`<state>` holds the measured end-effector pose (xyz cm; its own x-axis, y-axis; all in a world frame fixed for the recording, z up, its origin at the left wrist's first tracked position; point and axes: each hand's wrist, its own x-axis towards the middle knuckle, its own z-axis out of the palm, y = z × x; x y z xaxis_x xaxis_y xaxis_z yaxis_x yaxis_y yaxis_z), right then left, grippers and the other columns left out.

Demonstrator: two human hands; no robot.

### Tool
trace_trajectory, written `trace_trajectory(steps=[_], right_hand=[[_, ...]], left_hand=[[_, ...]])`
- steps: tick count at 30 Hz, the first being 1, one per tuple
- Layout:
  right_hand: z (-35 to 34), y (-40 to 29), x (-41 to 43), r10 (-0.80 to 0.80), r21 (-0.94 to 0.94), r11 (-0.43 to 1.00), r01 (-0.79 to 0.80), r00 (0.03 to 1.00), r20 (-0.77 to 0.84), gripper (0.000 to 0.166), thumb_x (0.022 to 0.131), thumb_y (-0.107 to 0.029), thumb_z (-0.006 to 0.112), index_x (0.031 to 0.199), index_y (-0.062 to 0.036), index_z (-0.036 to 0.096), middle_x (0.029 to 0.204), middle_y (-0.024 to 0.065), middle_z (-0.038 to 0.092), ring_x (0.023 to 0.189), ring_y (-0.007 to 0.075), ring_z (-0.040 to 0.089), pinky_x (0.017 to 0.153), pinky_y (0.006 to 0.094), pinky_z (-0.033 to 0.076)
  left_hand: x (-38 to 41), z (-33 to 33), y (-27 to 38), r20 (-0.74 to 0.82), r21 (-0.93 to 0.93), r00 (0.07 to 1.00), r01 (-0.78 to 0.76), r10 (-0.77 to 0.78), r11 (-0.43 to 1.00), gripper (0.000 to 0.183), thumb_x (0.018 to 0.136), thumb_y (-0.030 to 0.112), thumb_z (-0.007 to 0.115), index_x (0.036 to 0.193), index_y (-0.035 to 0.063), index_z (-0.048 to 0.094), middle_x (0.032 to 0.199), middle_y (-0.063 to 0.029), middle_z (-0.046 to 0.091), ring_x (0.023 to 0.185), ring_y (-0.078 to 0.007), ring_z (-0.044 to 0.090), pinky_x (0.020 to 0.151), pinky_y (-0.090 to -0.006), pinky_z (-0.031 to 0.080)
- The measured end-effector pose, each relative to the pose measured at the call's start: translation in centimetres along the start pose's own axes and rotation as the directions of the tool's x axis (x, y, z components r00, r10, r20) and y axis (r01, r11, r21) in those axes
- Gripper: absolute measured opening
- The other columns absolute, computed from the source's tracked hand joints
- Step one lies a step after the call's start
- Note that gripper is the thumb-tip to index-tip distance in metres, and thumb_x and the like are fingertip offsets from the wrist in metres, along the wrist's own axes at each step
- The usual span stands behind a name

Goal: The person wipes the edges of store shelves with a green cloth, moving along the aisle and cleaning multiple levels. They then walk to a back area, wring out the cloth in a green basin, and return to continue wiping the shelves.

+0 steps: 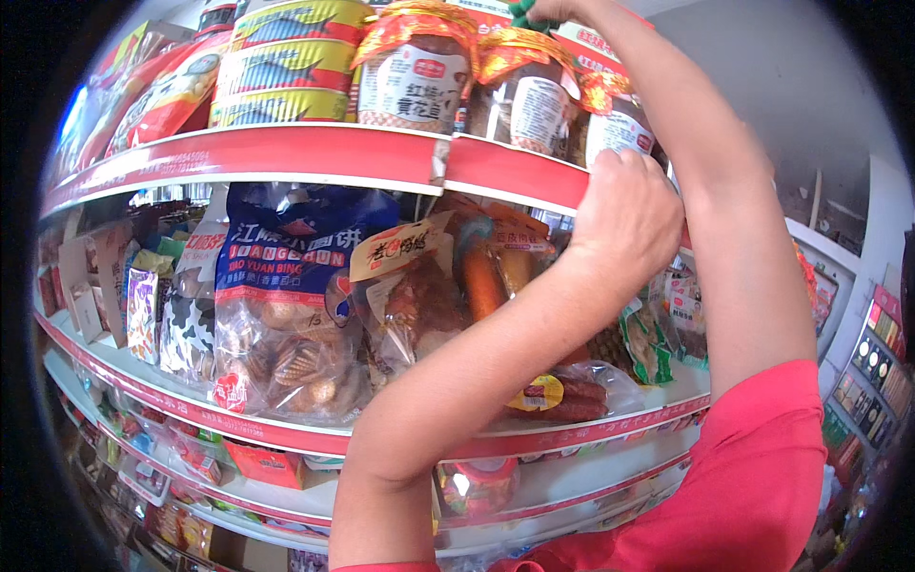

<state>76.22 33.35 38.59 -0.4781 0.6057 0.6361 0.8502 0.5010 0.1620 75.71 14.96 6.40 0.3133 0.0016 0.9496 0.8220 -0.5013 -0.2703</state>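
Observation:
At the top rim of the view my right hand (559, 10) is closed on a green cloth (527, 17), partly cut off by the picture's edge. Just below the cloth stands a glass jar (537, 107) with a red and gold foil cover. My left hand (629, 207) is curled against the red shelf edge strip (518, 171), its fingertips hidden from me. Right behind that hand is a smaller foil-covered jar (618, 129). A larger jar (414, 79) with a white label stands further left on the same top shelf.
Stacked yellow and red fish tins (286, 64) and red snack bags (168, 93) stand at the upper left. The shelf below holds a blue biscuit bag (293, 300), bagged meat (407, 307) and packed sausages (572, 404). Lower shelves carry a red box (264, 461) and a red-lidded tub (479, 486).

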Motion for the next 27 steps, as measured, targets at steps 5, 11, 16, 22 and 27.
trace_trajectory(steps=[5,11,16,22,27], right_hand=[[4.8,-3.3,-3.7,0.020,-0.195,0.980,0.038,0.958,0.287,0.014,0.078,-0.007,0.070,0.091,-0.0033,0.073,0.080,0.0083,0.070,0.066,0.0191,0.064,0.057,0.0359,0.057],[4.3,-1.8,-5.6,0.154,-0.274,0.960,-0.062,0.931,0.331,0.016,0.078,-0.007,0.069,0.093,-0.0036,0.072,0.081,0.0086,0.070,0.068,0.0191,0.064,0.058,0.0357,0.057],[3.5,-1.1,-5.3,0.183,-0.256,0.962,-0.100,0.927,0.328,0.018,0.078,-0.007,0.068,0.095,-0.0038,0.072,0.082,0.0089,0.070,0.069,0.0191,0.065,0.059,0.0356,0.057],[3.4,-1.2,-4.3,0.181,-0.259,0.961,-0.098,0.929,0.323,0.020,0.078,-0.007,0.067,0.097,-0.0042,0.071,0.084,0.0092,0.070,0.070,0.0192,0.065,0.060,0.0354,0.057],[4.3,-1.2,-4.6,0.185,-0.260,0.961,-0.095,0.919,0.347,0.021,0.078,-0.008,0.067,0.099,-0.0044,0.071,0.085,0.0095,0.070,0.071,0.0192,0.065,0.061,0.0353,0.057]], left_hand=[[-1.3,1.5,-0.5,-0.103,0.073,0.992,-0.063,0.071,0.995,0.021,0.084,0.020,0.053,0.085,0.0066,0.069,0.084,-0.0096,0.060,0.086,-0.0246,0.055,0.074,-0.0390,0.038],[-1.2,1.1,0.4,-0.125,0.067,0.988,-0.081,0.089,0.994,0.021,0.083,0.023,0.055,0.085,0.0092,0.071,0.084,-0.0067,0.059,0.084,-0.0226,0.053,0.073,-0.0368,0.036],[-1.3,1.7,0.1,-0.152,0.112,0.985,-0.062,0.079,0.992,0.021,0.083,0.023,0.055,0.085,0.0096,0.071,0.084,-0.0067,0.059,0.082,-0.0224,0.053,0.073,-0.0371,0.036],[-0.9,2.2,0.2,-0.104,0.086,0.990,-0.087,0.096,0.992,0.033,0.089,0.027,0.049,0.097,0.0055,0.072,0.090,-0.0103,0.061,0.087,-0.0266,0.052,0.079,-0.0456,0.038],[-1.3,2.2,-0.7,-0.184,0.136,0.977,-0.084,0.109,0.987,0.020,0.083,0.025,0.054,0.082,0.0107,0.068,0.078,-0.0053,0.057,0.078,-0.0215,0.051,0.070,-0.0372,0.034]])
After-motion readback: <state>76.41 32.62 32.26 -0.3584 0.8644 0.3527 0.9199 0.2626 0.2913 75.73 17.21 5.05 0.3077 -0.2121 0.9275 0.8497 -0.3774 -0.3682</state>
